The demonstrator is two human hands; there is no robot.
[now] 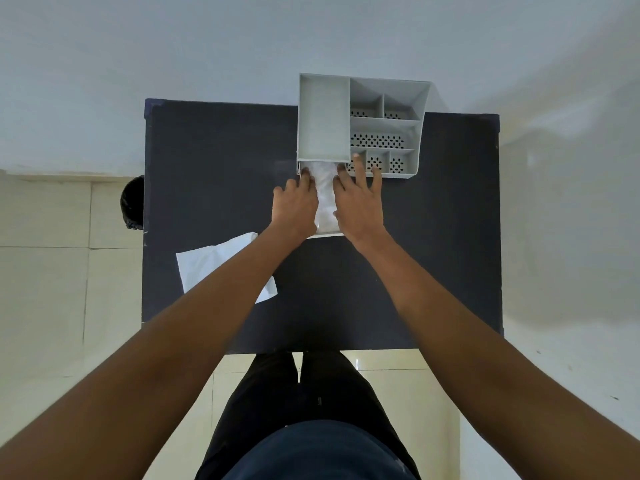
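A grey plastic organiser (323, 119) with several compartments, some with perforated floors, stands at the far edge of the dark table (214, 174). A white drawer (325, 233) sticks out of its lower left part toward me, filled with something white and crinkly (325, 192). My left hand (296, 206) rests on the drawer's left side, fingers reaching to the organiser's front. On the drawer's right side lies my right hand (358, 202), fingers spread and straight, tips touching the organiser's front compartments.
A white sheet of paper (211, 261) lies on the table at the left, partly under my left forearm. A dark round object (133, 202) sits on the floor beside the table's left edge. A pale wall rises behind the table.
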